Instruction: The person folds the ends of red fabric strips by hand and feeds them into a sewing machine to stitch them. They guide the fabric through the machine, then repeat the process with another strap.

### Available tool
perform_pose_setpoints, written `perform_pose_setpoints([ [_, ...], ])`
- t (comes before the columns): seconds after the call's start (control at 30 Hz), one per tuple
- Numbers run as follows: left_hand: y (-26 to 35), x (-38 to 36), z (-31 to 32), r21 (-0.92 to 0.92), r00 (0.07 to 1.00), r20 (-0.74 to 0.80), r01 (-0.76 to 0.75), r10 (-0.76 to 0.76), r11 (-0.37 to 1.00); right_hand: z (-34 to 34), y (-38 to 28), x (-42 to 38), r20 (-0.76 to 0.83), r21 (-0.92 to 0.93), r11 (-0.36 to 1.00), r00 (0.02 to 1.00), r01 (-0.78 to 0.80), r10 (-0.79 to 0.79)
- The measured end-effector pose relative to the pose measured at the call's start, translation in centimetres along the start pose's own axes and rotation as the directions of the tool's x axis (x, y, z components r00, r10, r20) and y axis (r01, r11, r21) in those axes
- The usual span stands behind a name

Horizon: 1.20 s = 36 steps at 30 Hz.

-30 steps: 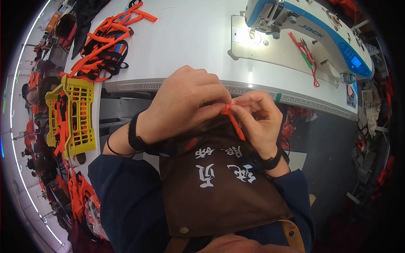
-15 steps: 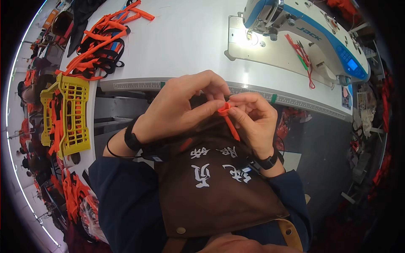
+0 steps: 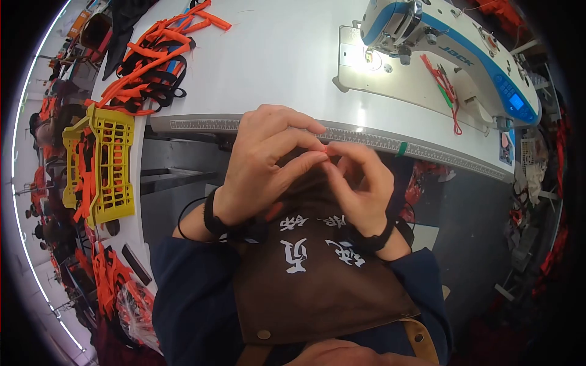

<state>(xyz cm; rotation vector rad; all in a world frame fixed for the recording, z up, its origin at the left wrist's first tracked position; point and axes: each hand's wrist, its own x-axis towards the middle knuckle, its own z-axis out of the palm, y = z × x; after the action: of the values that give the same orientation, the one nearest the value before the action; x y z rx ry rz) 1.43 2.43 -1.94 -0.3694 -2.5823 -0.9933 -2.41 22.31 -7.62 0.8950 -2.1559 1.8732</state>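
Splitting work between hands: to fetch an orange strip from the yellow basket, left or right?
Left, I'd say: the left hand is nearer the yellow basket; the right hand would reach across the left. Both seem to pinch a small orange piece, so left should release first.

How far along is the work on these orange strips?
In hand: the left hand and right hand pinch a small orange piece, mostly hidden by fingers, so it looks unfinished. Done or left: I can't tell whether the orange-and-black pile on the table or the strips in the yellow basket are finished or waiting, nor how many remain.
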Motion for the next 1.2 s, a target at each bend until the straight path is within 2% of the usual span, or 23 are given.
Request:
perform_pose_setpoints([
  [0.1, -0.1, -0.2, 0.1, 0.006, 0.999, 0.031, -0.017, 0.017, 1.000, -0.3, 0.1, -0.1, 0.067, 0.220, 0.942, 0.967, -0.254, 0.245],
  [0.2, 0.1, -0.1, 0.2, 0.046, 0.997, 0.063, -0.055, 0.052, 0.997, -0.1, 0.6, 0.0, 0.126, 0.347, 0.877, 0.943, -0.332, 0.307],
  [0.3, 0.0, 0.0, 0.5, 0.093, 0.993, 0.076, -0.099, 0.093, 0.991, -0.2, 0.4, 0.2, 0.140, 0.373, 0.877, 0.953, -0.302, 0.269],
  [0.5, -0.2, 0.3, 0.2, 0.129, 0.985, 0.100, -0.153, 0.140, 0.980, -0.1, 0.7, 0.0, 0.137, 0.482, 0.803, 0.935, -0.351, 0.326],
  [0.63, -0.8, 0.4, 0.2, 0.086, 0.979, 0.094, -0.189, 0.181, 0.978, -0.3, 0.7, 0.0, 0.135, 0.452, 0.821, 0.936, -0.349, 0.324],
  [0.8, -0.3, 0.8, -0.1, 0.158, 0.975, 0.099, -0.211, 0.197, 0.965, -0.2, 1.2, 0.1, 0.092, 0.354, 0.900, 0.967, -0.254, 0.237],
  [0.9, -0.4, 0.8, -0.2, 0.130, 0.980, 0.084, -0.188, 0.178, 0.973, 0.4, 0.6, -0.1, -0.047, 0.359, 0.901, 0.959, -0.245, 0.280],
  [1.0, -0.5, 0.9, -0.2, 0.030, 0.992, 0.084, -0.097, 0.094, 0.995, 0.2, -0.1, -0.1, -0.130, 0.121, 0.991, 0.989, -0.053, 0.069],
  [1.03, -0.5, 0.9, -0.2, -0.009, 0.994, 0.095, -0.059, 0.059, 0.998, 0.3, 0.5, 0.1, -0.108, 0.058, 0.997, 0.993, 0.054, -0.047],
  [1.13, -1.0, 1.0, -0.2, -0.067, 0.993, 0.120, -0.010, 0.018, 0.998, 0.5, 0.9, 0.3, -0.099, 0.065, 0.996, 0.993, 0.062, -0.056],
  [1.2, -0.8, 1.2, -0.6, -0.079, 0.984, 0.178, 0.001, 0.013, 0.997, 0.5, 0.8, 0.0, -0.106, 0.127, 0.991, 0.993, -0.043, 0.057],
])
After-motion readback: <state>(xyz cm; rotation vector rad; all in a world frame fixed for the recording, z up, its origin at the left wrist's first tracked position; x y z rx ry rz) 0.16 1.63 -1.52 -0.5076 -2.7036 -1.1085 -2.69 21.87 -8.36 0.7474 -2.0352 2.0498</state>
